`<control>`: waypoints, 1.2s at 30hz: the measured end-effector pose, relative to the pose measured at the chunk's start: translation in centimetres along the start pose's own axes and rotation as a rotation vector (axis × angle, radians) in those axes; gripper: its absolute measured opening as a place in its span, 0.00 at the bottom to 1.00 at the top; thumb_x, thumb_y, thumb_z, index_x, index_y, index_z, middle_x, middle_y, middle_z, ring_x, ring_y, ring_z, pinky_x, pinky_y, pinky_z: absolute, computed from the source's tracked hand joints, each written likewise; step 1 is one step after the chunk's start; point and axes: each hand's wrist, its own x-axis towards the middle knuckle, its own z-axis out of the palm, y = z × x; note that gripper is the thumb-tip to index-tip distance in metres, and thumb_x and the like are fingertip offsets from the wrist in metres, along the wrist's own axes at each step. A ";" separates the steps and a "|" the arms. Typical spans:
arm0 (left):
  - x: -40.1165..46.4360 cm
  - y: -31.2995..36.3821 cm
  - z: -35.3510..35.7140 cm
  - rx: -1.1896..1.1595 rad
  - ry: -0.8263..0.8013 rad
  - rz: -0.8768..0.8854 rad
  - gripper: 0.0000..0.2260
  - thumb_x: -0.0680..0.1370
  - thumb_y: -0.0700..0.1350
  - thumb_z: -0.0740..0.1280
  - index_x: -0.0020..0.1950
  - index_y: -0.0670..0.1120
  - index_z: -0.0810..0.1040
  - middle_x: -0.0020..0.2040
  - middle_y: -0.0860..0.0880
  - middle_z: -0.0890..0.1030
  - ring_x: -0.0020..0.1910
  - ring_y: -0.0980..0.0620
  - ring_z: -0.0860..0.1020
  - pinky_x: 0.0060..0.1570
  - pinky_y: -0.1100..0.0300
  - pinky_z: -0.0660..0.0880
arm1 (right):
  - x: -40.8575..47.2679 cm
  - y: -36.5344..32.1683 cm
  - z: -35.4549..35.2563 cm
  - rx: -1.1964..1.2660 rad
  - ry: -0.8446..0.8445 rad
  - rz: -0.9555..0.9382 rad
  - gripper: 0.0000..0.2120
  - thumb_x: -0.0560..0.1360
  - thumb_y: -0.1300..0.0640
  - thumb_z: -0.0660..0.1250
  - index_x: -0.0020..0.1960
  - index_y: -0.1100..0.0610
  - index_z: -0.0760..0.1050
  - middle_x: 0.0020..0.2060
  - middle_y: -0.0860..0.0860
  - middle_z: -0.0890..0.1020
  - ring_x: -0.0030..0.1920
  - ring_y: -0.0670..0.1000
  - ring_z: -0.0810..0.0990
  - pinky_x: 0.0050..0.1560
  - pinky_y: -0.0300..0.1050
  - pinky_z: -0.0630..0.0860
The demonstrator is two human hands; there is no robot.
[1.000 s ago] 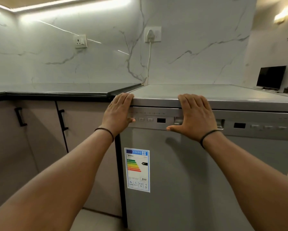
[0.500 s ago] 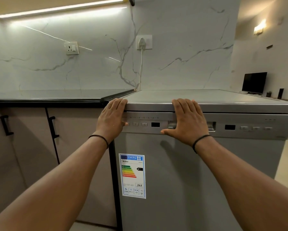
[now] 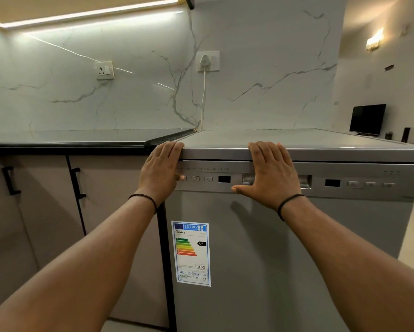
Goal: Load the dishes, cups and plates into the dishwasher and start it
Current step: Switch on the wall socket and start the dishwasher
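A grey freestanding dishwasher [image 3: 285, 259] fills the middle and right, its door closed. Its control strip [image 3: 208, 179] has small buttons, a dark display and a recessed handle [image 3: 305, 182]. My left hand [image 3: 160, 171] lies flat against the top left corner, fingers straight over the top edge, thumb by the leftmost button. My right hand [image 3: 270, 173] presses flat on the control strip over the left part of the handle, fingers reaching the top edge, thumb spread left. No dishes, cups or plates are in view.
A dark countertop [image 3: 69, 140] and cabinet doors with black handles [image 3: 77, 183] run to the left. The dishwasher's white cable [image 3: 203, 99] goes up to a wall socket [image 3: 207, 61]. An energy label [image 3: 191, 254] is stuck on the door. A dark screen [image 3: 367, 119] stands far right.
Both hands stay flat on the dishwasher's front top edge. The view has shifted, so the dishwasher and hands sit lower and further left in frame than a second ago.
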 end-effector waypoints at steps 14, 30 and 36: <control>-1.6 0.6 -0.6 0.075 -0.233 -0.081 0.60 0.62 0.66 0.76 0.80 0.47 0.42 0.80 0.49 0.47 0.79 0.47 0.42 0.77 0.50 0.43 | -0.9 1.8 -1.1 -0.076 -0.095 -0.084 0.58 0.61 0.34 0.75 0.79 0.55 0.51 0.74 0.53 0.61 0.75 0.56 0.58 0.78 0.53 0.49; -1.9 2.4 1.4 0.134 -0.137 -0.115 0.58 0.61 0.75 0.68 0.79 0.55 0.39 0.79 0.41 0.44 0.78 0.39 0.41 0.76 0.44 0.44 | -2.5 3.7 -0.1 -0.085 -0.007 0.027 0.64 0.56 0.32 0.77 0.79 0.59 0.51 0.75 0.58 0.60 0.77 0.59 0.55 0.77 0.54 0.45; -2.1 2.5 2.8 0.063 -0.039 -0.116 0.56 0.61 0.76 0.64 0.80 0.53 0.46 0.79 0.39 0.46 0.78 0.37 0.42 0.76 0.41 0.47 | -2.4 3.7 0.5 -0.085 0.010 0.035 0.64 0.57 0.31 0.76 0.79 0.58 0.50 0.76 0.56 0.59 0.77 0.58 0.53 0.78 0.53 0.44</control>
